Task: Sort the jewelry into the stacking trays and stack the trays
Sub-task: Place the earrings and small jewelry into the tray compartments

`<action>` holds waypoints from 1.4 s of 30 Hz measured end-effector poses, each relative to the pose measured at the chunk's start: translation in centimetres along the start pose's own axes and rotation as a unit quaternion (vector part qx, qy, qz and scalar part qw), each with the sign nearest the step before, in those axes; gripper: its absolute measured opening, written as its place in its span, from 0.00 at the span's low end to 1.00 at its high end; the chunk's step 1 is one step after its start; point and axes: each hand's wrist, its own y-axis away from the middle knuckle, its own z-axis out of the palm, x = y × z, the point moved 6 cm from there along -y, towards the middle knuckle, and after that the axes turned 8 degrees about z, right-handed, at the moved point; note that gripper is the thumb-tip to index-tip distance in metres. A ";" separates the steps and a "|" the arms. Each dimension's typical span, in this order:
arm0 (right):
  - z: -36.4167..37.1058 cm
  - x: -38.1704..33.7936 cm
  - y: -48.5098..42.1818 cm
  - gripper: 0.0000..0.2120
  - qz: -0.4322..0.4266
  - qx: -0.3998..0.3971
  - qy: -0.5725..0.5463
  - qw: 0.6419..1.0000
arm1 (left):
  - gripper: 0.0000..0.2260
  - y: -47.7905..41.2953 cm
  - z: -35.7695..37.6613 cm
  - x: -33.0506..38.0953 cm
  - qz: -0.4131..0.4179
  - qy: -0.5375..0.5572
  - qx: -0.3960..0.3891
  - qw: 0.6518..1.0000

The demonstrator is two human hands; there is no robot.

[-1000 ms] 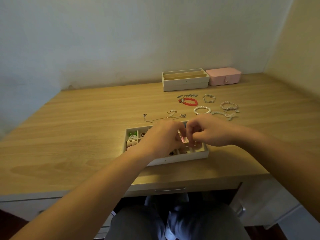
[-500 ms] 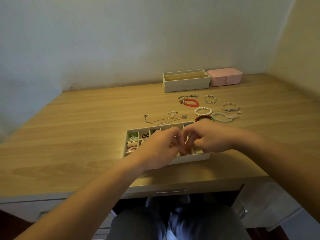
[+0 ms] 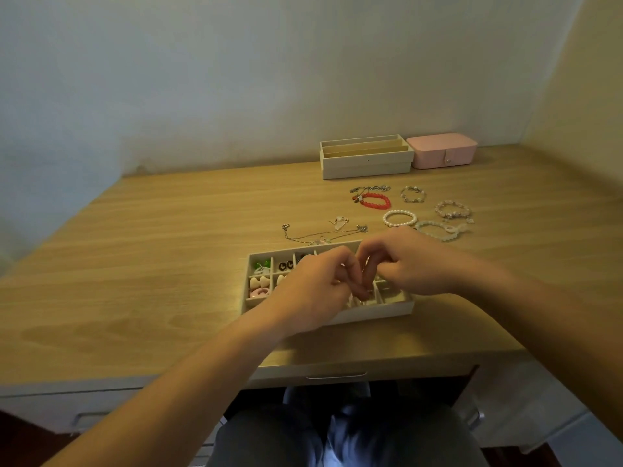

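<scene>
A cream compartment tray sits near the desk's front edge. Its left cells hold green earrings, black studs, cream hearts and a pink ring. My left hand and right hand meet over the tray's middle. Their curled fingertips pinch together low in a cell, on a small jewelry piece that the fingers mostly hide. Loose behind the tray lie thin necklaces, a red bead bracelet, a pearl bracelet and several other bracelets.
Two stacked cream trays with long slots stand at the back by the wall, and a shut pink jewelry box stands to their right. The wooden desk ends in a corner on the right. A drawer handle shows below the front edge.
Both hands have drawn closer together and dipped their fingertips lower into the tray's middle cells. The small pink piece seen between the fingers earlier is now hidden.
</scene>
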 end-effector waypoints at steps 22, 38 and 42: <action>-3.6 1.7 -7.5 0.11 0.033 0.181 -0.071 0.980 | 0.08 -4.7 -6.1 -4.3 -0.079 -0.073 0.174 0.979; -1.8 3.3 -17.5 0.05 0.125 0.127 0.053 0.983 | 0.05 -11.2 -7.5 -9.1 -0.129 0.008 0.207 0.970; -1.3 2.9 -17.5 0.03 0.113 0.069 0.052 0.990 | 0.04 -11.2 -7.3 -9.4 -0.134 0.022 0.207 0.969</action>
